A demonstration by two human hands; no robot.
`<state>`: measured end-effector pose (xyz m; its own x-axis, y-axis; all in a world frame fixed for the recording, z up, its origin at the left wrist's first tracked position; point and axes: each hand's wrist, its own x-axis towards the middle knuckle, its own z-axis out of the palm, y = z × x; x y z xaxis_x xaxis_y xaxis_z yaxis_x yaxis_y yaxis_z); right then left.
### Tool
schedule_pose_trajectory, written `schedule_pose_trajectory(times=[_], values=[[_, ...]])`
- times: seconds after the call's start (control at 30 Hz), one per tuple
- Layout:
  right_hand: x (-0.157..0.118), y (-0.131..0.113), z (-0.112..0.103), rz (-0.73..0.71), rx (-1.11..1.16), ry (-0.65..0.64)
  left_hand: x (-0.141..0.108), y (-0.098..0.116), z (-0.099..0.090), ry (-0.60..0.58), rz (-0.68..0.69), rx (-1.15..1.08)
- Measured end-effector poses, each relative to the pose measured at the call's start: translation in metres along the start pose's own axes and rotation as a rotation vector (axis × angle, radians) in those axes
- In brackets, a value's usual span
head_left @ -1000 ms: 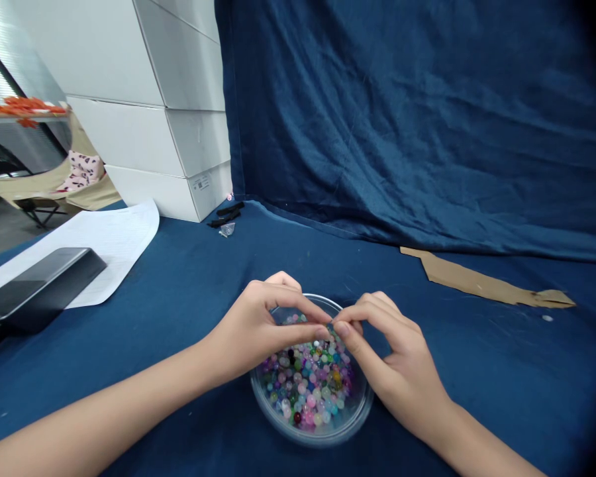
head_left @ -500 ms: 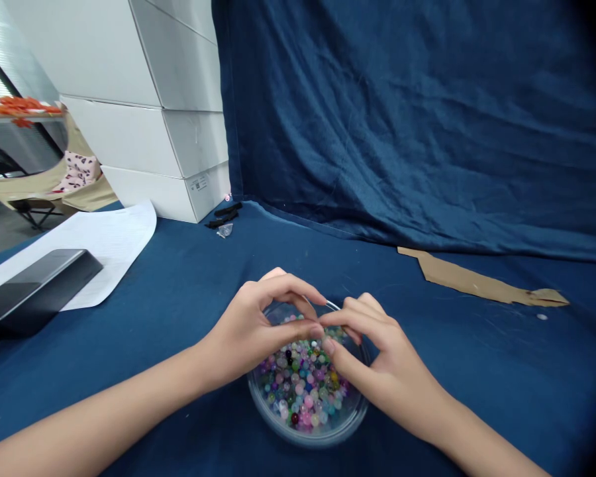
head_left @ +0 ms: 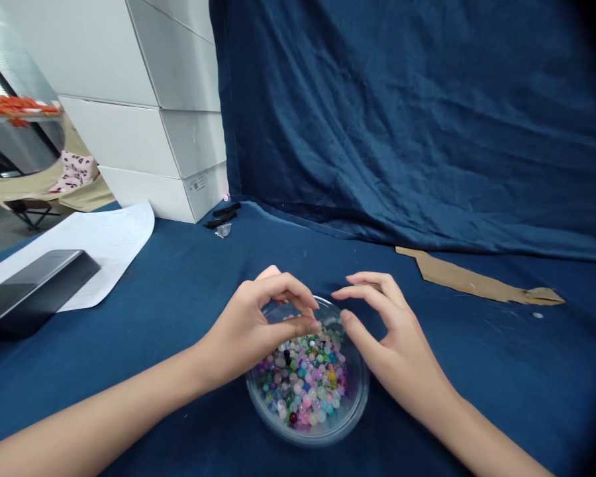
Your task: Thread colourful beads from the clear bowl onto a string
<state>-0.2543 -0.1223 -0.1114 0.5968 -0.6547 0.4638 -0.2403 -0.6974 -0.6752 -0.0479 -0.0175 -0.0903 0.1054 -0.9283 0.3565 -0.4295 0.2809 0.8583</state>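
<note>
A clear round bowl point(head_left: 310, 438) stands on the blue cloth, with a heap of small multicoloured beads point(head_left: 300, 384) in it. Over the bowl's upper left part hovers my left hand point(head_left: 251, 328), thumb and fingers drawn together in a pinch. Whatever sits between those fingertips is too small to make out. My right hand point(head_left: 392, 331) is at the bowl's right rim, its thumb and fingers apart and holding nothing that I can see. The two hands do not touch. Part of the bowl's far side is hidden behind my left fingers.
White boxes point(head_left: 134, 136) are stacked at the back left. A dark device point(head_left: 40, 285) rests on white paper point(head_left: 114, 242) at the left. A torn cardboard strip point(head_left: 471, 278) lies to the right, before a blue curtain point(head_left: 402, 119). Black strips point(head_left: 222, 216) lie near the boxes.
My right hand has moved away to the right from my left fingertips, and its fingers have spread. My left hand has stayed almost in place over the bowl.
</note>
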Motion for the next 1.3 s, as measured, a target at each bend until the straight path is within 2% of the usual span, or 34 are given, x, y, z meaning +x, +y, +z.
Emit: schedule_pose_trajectory(times=[0.13,0.27,0.47,0.63,0.73,0.9,1.07,1.3], values=[[-0.005,-0.009,0.0,-0.134,0.115,-0.136,0.001,-0.001,-0.001,-0.013,0.035,0.014],[-0.004,-0.01,0.001,-0.142,0.093,-0.087,0.002,-0.002,-0.001,-0.006,0.065,0.027],[0.0,-0.008,0.0,-0.175,0.01,-0.108,0.002,0.004,-0.002,0.01,0.116,0.077],[-0.002,-0.01,0.0,-0.101,0.061,0.001,0.003,0.01,-0.001,0.001,0.131,0.368],[-0.002,-0.008,0.003,-0.051,0.074,0.032,0.002,0.008,-0.002,-0.082,0.052,0.442],[-0.002,-0.005,0.007,-0.026,0.1,-0.005,0.001,0.007,-0.005,-0.212,-0.123,0.539],[-0.002,-0.005,0.006,-0.017,0.108,-0.013,0.003,0.011,-0.005,-0.272,-0.235,0.556],[-0.003,-0.006,0.007,-0.009,0.12,-0.032,0.004,0.012,-0.004,-0.301,-0.274,0.517]])
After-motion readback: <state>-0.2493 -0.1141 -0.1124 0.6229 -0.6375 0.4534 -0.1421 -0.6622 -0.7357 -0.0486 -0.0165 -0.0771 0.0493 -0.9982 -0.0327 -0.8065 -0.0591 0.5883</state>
